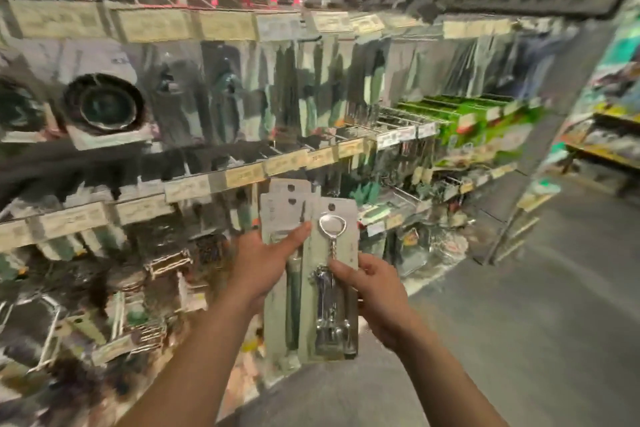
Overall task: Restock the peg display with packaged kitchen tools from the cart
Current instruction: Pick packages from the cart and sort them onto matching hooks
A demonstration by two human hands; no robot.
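**Sorting Carded Tools Before Hanging**

Blurred peg display of hanging packs [214, 97] ahead and to the left. Left grip [263, 263] clamped on a fanned stack of pale cards holding a green-handled tool [294, 295], thumb across the front. Just beside it, right grip [377, 291] pinching a pale card with a chrome corkscrew [334, 288] at mid-height, overlapping the stack. Probably best: peel this card free, find its matching peg, keep the round hang hole [331, 207] uppermost and uncovered, slide on squarely.
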